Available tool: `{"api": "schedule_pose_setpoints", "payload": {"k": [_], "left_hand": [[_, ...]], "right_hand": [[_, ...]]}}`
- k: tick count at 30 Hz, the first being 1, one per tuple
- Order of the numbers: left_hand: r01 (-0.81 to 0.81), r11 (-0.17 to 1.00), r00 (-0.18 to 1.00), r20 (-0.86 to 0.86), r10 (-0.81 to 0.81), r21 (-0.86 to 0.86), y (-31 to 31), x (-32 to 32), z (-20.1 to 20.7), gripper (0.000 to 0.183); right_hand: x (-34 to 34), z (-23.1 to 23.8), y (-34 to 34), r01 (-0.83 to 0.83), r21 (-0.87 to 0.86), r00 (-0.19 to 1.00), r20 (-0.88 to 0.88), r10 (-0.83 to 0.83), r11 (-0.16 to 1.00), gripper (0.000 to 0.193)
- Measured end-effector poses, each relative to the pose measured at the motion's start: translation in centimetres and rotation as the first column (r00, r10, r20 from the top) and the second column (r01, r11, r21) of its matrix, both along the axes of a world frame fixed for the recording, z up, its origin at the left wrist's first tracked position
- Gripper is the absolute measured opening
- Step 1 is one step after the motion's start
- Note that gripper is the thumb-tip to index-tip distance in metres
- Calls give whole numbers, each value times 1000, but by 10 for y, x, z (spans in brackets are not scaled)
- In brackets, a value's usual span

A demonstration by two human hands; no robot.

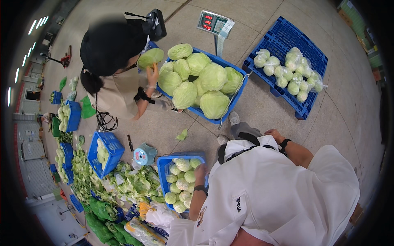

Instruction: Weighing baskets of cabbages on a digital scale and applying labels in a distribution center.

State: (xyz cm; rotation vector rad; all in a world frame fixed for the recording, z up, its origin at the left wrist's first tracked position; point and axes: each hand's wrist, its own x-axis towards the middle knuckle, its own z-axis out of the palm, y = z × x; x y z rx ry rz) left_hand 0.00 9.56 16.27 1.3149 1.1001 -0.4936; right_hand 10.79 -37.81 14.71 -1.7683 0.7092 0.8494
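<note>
My left hand (200, 174) is at the right rim of a blue crate (162, 167) of small cabbages (182, 184). How its fingers sit there cannot be made out. Out to the right, my right hand (274, 134) hangs beside my body, its fingers loosely curled and nothing visible in them. Ahead of me stands a larger blue crate (240, 91) heaped with big round cabbages (214, 76). At its far left a co-worker (123, 90) in a black cap holds up a flattened green cabbage (150, 58).
A blue pallet (262, 45) bears bagged cabbages (295, 67) at the far right. Behind the large crate stands a digital scale display (212, 22). To the left are a small light-blue stool (145, 154), a knife (130, 142), another blue crate (113, 152) and scattered leaves (139, 180).
</note>
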Motion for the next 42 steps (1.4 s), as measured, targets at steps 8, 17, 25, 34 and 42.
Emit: {"api": "schedule_pose_setpoints", "payload": {"k": [8,17,25,34,42], "left_hand": [[48,999,998,41,-47,-22,3,-3,-3,27],[69,998,997,32,-68,-12,2,-2,1,28],[44,999,999,30,-43,-19,0,0,3,26],[63,998,998,5,-62,-19,3,-2,4,40],[45,999,998,-35,-45,1,2,2,3,40]], "right_hand": [[-2,-4,-2,-11,15,1000,21,11,1000,26],[-3,-3,-3,-12,25,1000,18,11,1000,26],[-2,1,-2,8,31,1000,-4,-8,999,29],[-2,-14,-8,-39,19,999,14,38,999,31],[1,-12,-5,-31,-29,1000,-1,31,999,31]]}}
